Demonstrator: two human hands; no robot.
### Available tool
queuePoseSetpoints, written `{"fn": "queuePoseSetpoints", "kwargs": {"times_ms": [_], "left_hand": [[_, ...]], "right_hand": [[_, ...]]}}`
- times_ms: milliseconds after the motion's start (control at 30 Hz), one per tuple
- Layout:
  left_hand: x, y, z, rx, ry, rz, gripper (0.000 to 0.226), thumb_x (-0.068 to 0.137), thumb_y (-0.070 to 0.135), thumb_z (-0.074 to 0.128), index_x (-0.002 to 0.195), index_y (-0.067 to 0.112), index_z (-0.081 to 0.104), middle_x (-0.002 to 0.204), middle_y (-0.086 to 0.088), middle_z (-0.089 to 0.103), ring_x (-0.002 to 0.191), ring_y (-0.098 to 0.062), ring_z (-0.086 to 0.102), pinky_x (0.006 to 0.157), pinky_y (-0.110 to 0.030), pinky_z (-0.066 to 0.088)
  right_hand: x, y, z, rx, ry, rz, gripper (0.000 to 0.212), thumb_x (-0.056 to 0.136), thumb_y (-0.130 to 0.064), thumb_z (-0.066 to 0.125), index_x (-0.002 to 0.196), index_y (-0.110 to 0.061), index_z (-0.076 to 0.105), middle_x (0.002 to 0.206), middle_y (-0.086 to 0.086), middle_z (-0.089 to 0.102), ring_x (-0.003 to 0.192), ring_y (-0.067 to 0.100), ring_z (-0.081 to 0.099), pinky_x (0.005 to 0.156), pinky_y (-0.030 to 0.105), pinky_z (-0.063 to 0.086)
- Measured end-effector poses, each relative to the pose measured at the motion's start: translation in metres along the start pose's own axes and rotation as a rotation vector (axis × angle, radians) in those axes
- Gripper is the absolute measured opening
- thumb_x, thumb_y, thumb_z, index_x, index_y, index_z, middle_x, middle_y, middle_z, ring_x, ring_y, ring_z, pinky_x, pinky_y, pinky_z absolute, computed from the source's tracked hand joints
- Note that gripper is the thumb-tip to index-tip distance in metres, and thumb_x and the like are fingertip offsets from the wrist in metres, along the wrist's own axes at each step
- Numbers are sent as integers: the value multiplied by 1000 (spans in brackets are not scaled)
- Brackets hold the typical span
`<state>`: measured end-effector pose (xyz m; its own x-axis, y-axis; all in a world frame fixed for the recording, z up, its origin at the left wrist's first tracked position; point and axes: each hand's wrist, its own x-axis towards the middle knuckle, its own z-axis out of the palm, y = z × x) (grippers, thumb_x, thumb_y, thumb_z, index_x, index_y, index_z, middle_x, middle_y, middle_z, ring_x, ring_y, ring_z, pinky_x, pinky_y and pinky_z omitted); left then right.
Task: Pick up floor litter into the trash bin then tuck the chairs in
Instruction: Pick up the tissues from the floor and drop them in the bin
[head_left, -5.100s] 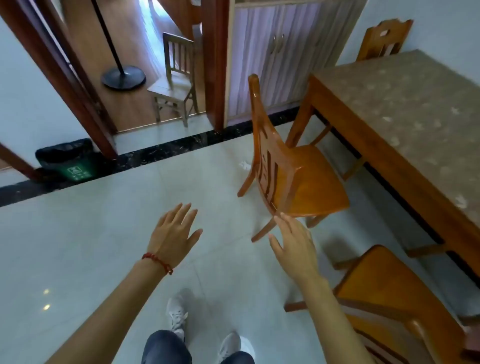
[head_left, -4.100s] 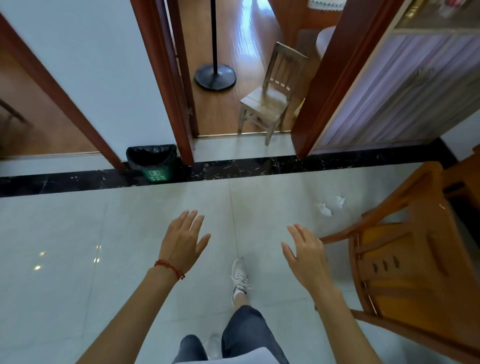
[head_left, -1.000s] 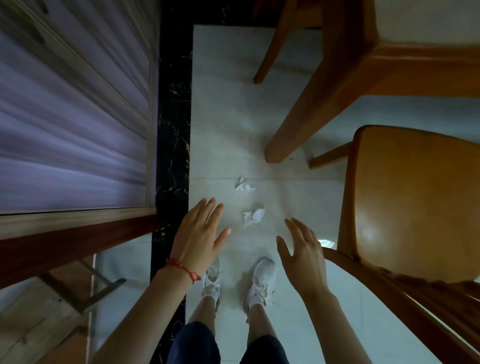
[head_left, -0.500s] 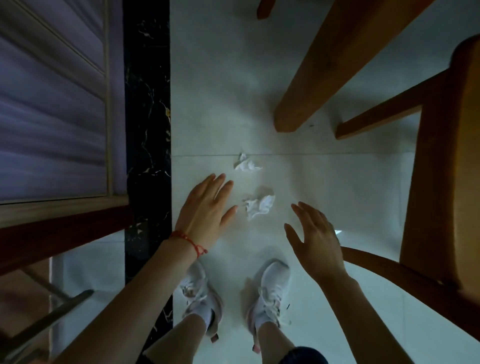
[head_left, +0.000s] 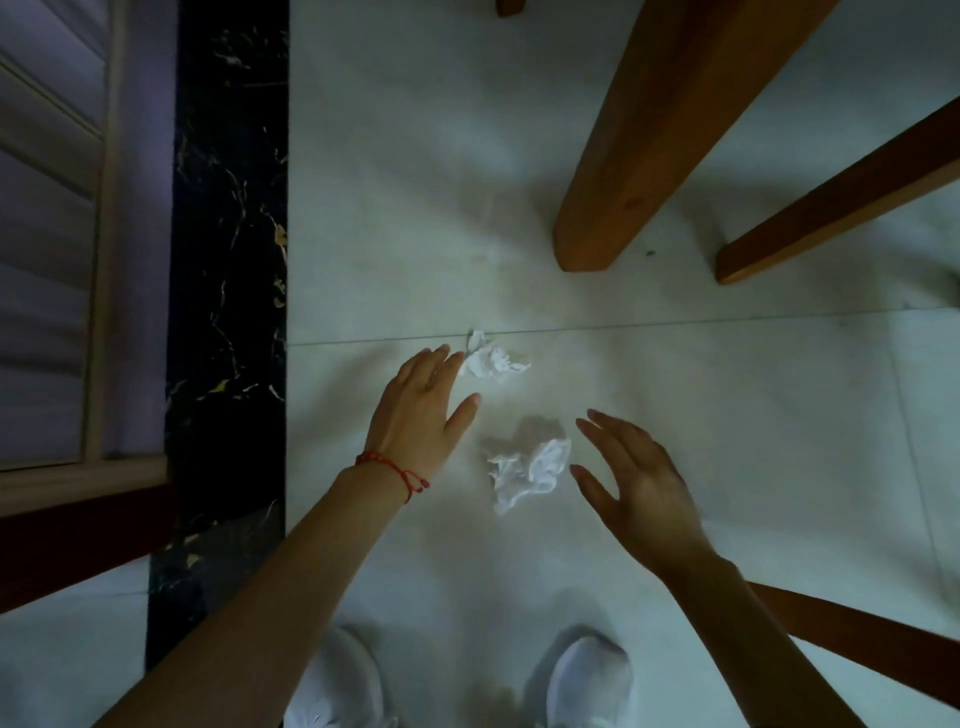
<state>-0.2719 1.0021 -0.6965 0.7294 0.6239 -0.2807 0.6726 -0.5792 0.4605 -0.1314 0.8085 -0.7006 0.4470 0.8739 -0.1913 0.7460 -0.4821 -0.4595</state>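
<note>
Below, on the pale floor tiles (head_left: 727, 441), both hands hung spread and empty. The nearer tissue wad (head_left: 530, 470) lay just left of the right hand (head_left: 639, 483); the far wad (head_left: 491, 359) sat at the left hand's (head_left: 421, 410) fingertips, possibly touching.

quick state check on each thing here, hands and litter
left hand: open, empty, fingertips at the far tissue
right hand: open, empty, beside the near tissue
far tissue: crumpled, on the floor
near tissue: crumpled, on the floor between the hands
table leg: standing on the floor, clear of both tissues
</note>
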Motion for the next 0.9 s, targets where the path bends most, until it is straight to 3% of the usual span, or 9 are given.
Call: {"fn": "queuePoseSetpoints", "kwargs": {"times_ms": [300, 433, 567, 667, 733, 900], "left_hand": [[72, -29, 93, -215, 116, -75, 60, 81, 34, 65, 130, 6, 47, 133, -13, 51, 124, -28, 41, 103, -32, 32], [91, -29, 111, -133, 223, -19, 66, 68, 40, 72, 116, -2, 57, 113, -20, 62, 107, -38, 53, 92, -43, 41], [99, -33, 119, -96, 293, 56, 51, 54, 17, 85, 97, -3, 67, 96, -22, 65, 88, -41, 58, 80, -36, 47], [92, -43, 121, -126, 301, 85, 37, 55, 4, 82, 88, -2, 69, 86, -18, 65, 80, -37, 61, 75, -25, 38], [83, -48, 120, -156, 307, 85, 31, 56, -2, 79, 86, -2, 70, 80, -18, 65, 75, -35, 62, 70, -23, 41], [71, -46, 115, -396, 409, -135, 23, 67, -5, 72, 89, -4, 71, 86, -23, 68, 81, -31, 64, 74, -24, 43]], "right_hand": [[14, 40, 60, 124, 138, 11, 47, 88, -45, 43, 130, -22, 46, 132, 3, 55, 120, 12, 43, 97, 32, 35], [17, 46, 75, 158, 172, 10, 48, 88, -44, 45, 130, -21, 47, 133, 3, 54, 121, 12, 43, 98, 34, 38], [22, 44, 82, 194, 179, 32, 51, 87, -46, 43, 129, -19, 50, 133, 2, 53, 121, 11, 42, 98, 32, 37], [26, 40, 84, 207, 187, 45, 51, 87, -46, 43, 128, -17, 51, 132, 3, 54, 121, 12, 44, 97, 31, 37], [28, 38, 86, 194, 179, 24, 50, 87, -45, 44, 128, -16, 52, 132, 4, 55, 120, 13, 45, 96, 31, 38], [28, 33, 97, 176, 145, 0, 51, 86, -43, 46, 127, -14, 52, 130, 7, 57, 118, 18, 50, 94, 34, 42]]}}
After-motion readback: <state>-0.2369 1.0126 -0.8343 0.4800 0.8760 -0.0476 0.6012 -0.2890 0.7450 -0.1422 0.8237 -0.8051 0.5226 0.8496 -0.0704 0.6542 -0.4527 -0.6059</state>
